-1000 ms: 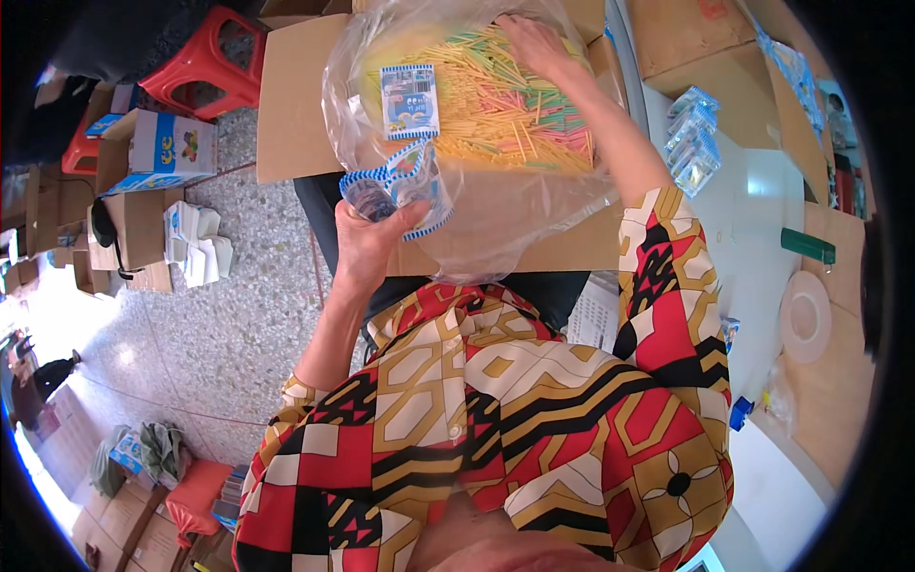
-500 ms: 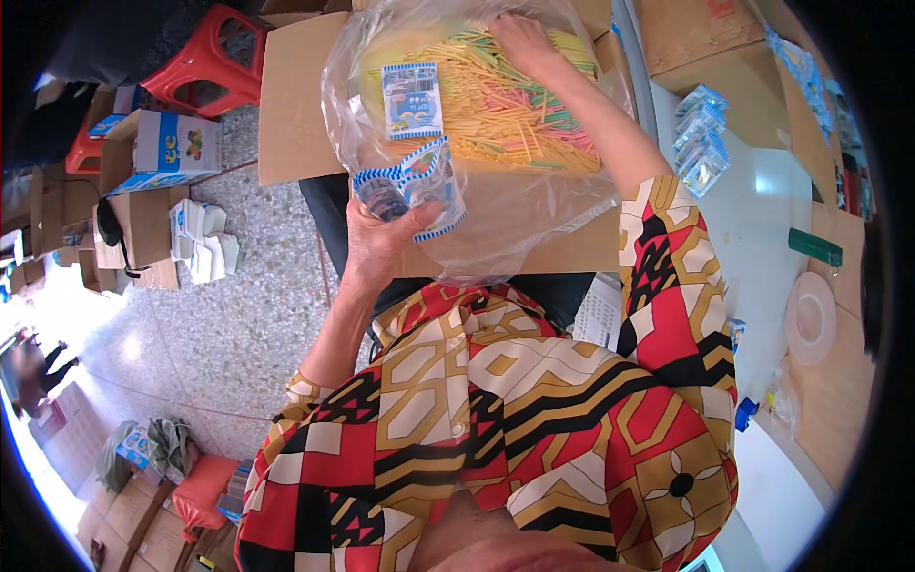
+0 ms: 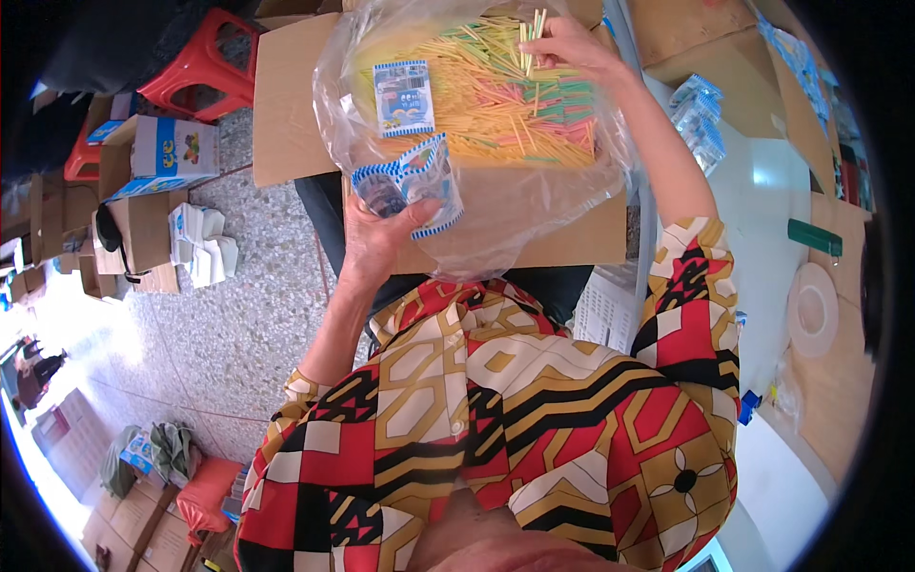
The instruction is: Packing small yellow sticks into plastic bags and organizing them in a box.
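Observation:
My left hand (image 3: 376,234) grips clear plastic packets (image 3: 419,186) with blue-and-white striped edges, held over the near edge of a carton. Between the closed fingers of my right hand (image 3: 562,48) stand a few thin pale-yellow sticks (image 3: 530,46), raised over the far right of the pile. That pile of yellow, orange, pink and green sticks (image 3: 477,105) fills a clear plastic bag (image 3: 515,205) lining the cardboard carton (image 3: 295,105). One blue-and-white packet (image 3: 403,98) lies flat on the pile's left side. How many packets my left hand holds, I cannot tell.
Several more packets (image 3: 698,124) rest on the pale tabletop (image 3: 753,219) at right, near a green strip (image 3: 814,237) and a white ring (image 3: 813,307). At left are a red stool (image 3: 205,71), open boxes (image 3: 143,229) and a stack of white cards (image 3: 202,246) on the speckled floor.
My right hand has moved right and slightly nearer out of the pile, and now shows sticks in its fingers. My left hand and its packets have barely moved.

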Action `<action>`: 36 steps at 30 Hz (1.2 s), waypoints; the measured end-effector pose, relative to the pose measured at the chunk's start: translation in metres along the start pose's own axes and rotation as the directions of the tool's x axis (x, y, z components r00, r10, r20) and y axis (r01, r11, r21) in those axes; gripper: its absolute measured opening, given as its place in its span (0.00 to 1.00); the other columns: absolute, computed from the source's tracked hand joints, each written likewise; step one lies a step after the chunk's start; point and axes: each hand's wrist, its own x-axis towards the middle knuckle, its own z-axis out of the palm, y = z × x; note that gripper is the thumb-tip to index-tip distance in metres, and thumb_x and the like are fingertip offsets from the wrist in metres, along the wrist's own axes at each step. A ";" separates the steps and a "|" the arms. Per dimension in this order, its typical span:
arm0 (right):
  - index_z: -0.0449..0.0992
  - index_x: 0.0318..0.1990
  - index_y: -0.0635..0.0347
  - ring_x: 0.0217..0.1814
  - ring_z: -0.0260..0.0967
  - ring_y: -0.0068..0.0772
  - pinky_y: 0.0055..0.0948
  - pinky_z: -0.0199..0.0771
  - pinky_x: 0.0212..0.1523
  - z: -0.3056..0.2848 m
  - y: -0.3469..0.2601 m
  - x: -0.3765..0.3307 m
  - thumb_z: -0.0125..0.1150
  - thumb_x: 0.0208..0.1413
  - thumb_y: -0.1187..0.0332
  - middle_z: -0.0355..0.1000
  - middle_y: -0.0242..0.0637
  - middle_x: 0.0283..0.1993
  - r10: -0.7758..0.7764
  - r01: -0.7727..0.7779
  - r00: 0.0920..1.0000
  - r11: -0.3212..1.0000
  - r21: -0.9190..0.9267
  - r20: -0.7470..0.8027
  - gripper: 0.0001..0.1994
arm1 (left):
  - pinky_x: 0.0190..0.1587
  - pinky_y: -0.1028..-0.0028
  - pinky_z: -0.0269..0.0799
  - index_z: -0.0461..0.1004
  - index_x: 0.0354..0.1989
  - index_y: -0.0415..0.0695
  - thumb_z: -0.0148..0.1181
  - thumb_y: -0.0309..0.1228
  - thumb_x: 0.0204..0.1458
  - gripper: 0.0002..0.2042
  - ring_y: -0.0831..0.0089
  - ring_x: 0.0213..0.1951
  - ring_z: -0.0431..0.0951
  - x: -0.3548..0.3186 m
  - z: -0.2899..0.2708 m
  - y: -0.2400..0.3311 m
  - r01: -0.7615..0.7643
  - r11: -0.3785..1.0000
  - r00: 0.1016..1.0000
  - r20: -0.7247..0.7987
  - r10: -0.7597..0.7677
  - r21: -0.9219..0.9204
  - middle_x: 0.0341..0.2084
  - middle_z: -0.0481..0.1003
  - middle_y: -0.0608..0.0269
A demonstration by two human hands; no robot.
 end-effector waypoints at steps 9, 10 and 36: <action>0.73 0.33 0.60 0.20 0.58 0.10 0.11 0.60 0.21 0.059 0.010 -0.093 0.58 0.51 0.67 0.67 0.24 0.25 0.054 -0.302 0.878 0.833 0.463 0.475 0.07 | 0.43 0.76 0.70 0.72 0.43 0.39 0.64 0.20 0.41 0.17 0.80 0.37 0.74 0.005 0.017 0.003 -0.026 0.998 0.995 0.102 0.021 0.049 0.35 0.76 0.66; 0.73 0.33 0.60 0.20 0.58 0.10 0.11 0.60 0.21 0.059 0.006 -0.097 0.58 0.51 0.67 0.67 0.24 0.25 0.047 -0.299 0.878 0.832 0.468 0.477 0.07 | 0.43 0.76 0.70 0.72 0.43 0.39 0.64 0.20 0.41 0.17 0.80 0.37 0.74 0.005 0.018 0.004 -0.027 0.998 0.995 0.098 0.021 0.056 0.35 0.76 0.66; 0.75 0.39 0.61 0.23 0.60 0.10 0.12 0.61 0.21 0.014 -0.102 -0.160 0.58 0.53 0.67 0.67 0.25 0.25 -0.272 0.205 0.960 0.848 0.488 0.070 0.09 | 0.29 0.81 0.70 0.77 0.30 0.37 0.64 0.24 0.41 0.07 0.87 0.25 0.71 0.024 0.047 -0.007 -0.257 0.882 0.966 0.139 0.220 0.396 0.22 0.77 0.69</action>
